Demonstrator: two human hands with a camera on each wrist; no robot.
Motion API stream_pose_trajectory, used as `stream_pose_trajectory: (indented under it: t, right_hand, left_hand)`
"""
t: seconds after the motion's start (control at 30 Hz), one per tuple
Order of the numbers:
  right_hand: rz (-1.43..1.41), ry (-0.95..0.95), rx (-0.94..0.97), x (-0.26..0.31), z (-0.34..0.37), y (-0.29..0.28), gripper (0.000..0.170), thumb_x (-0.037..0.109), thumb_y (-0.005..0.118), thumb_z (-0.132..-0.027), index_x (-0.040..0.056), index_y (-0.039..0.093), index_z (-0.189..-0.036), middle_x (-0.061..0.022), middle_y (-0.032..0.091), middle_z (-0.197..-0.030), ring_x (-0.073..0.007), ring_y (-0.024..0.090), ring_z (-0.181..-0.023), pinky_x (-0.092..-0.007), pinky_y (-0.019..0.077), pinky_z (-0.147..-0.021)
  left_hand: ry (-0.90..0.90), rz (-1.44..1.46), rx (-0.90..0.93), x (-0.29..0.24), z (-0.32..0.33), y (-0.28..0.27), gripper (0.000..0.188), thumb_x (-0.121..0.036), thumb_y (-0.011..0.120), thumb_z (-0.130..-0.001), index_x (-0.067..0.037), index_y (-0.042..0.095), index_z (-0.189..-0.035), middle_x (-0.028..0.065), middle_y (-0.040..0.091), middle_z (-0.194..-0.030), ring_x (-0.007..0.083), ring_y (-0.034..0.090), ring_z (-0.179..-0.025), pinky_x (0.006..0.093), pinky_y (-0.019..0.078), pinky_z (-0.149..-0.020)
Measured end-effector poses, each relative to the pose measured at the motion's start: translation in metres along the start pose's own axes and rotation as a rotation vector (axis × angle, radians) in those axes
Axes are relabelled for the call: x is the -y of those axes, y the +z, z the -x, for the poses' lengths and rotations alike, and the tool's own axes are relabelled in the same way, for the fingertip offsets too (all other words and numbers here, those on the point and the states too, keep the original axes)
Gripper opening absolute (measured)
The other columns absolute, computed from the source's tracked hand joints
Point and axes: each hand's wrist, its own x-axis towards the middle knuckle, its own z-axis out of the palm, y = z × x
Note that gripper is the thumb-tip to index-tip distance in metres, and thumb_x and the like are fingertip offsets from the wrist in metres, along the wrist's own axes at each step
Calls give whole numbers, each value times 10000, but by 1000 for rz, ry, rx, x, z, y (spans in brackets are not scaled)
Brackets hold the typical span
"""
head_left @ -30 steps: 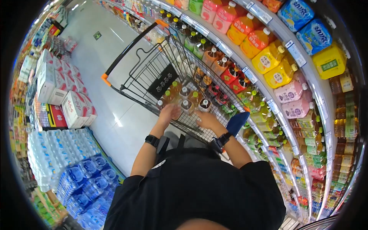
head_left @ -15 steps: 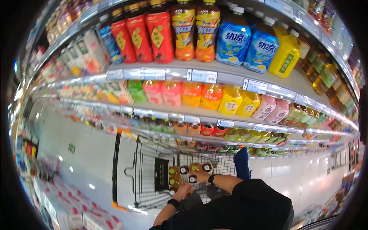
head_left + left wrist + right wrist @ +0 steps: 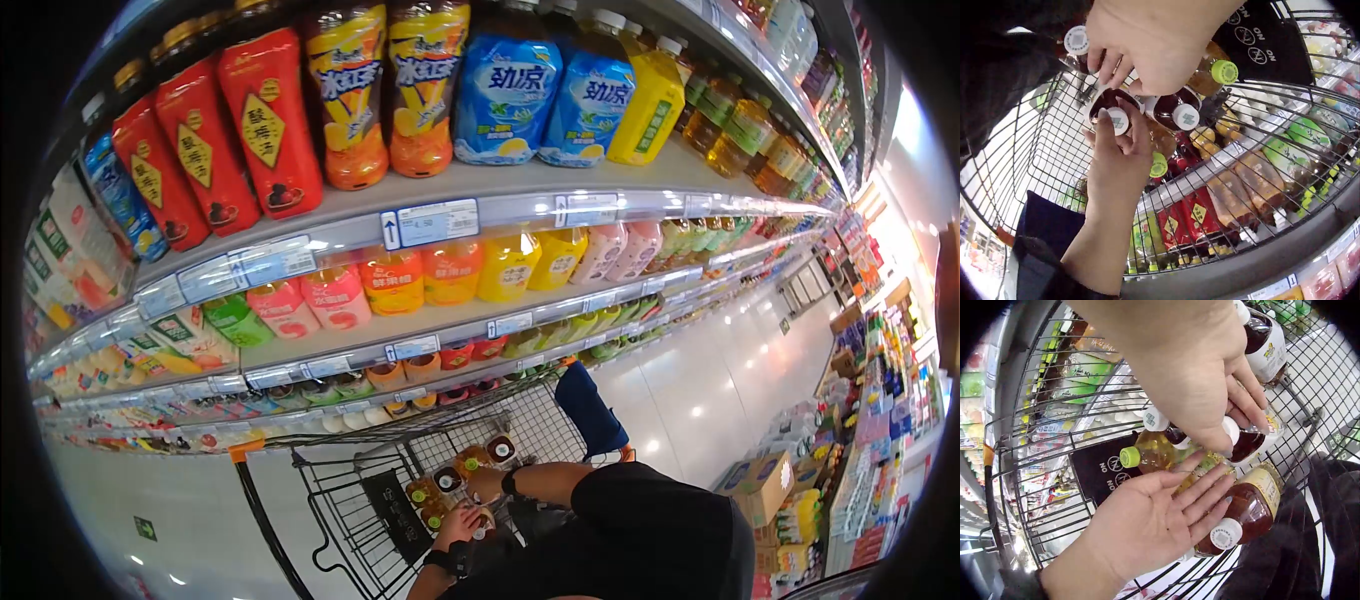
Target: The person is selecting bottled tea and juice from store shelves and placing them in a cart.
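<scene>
Several drink bottles stand grouped in the shopping cart, some with white caps and some with green caps. My right hand grips a dark bottle by its neck, with thumb and fingers around its white cap. My left hand is palm up in the right wrist view, its straight fingers reaching beside a brown bottle with a white cap. A green-capped bottle lies past those fingers. Another white-capped dark bottle sits right by the gripped one.
The wire cart stands alongside a long drinks shelf. A black sign panel is at the cart's handle end and a dark blue flap at the other. Cardboard boxes stand across the aisle.
The head view has swung up and toward the shelves. My right hand has moved from beside the bottles onto one bottle's cap. My left hand has stayed close to the bottles.
</scene>
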Motion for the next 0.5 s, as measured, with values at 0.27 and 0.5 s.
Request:
stream_pose_trajectory:
  t: [0.27, 0.5]
  right_hand:
    - [-268, 30, -87, 21, 86, -41, 184, 161, 669, -760, 155, 665, -944, -53, 644, -920, -240, 603, -856, -429, 484, -679]
    - [-160, -142, -207, 45, 108, -45, 229, 266, 688, -745, 180, 677, -957, -63, 636, -979, -264, 601, -876, -414, 476, -729]
  left_hand:
    - [337, -840, -18, 9, -19, -23, 737, -155, 644, -827, -89, 264, -1455, 206, 449, -1333, 344, 446, -1235, 423, 414, -981]
    - [1030, -1367, -109, 8, -1, 2, 1116, -254, 879, -554, 3, 234, -1428, 236, 362, -1386, 401, 379, -1268, 457, 351, -1040]
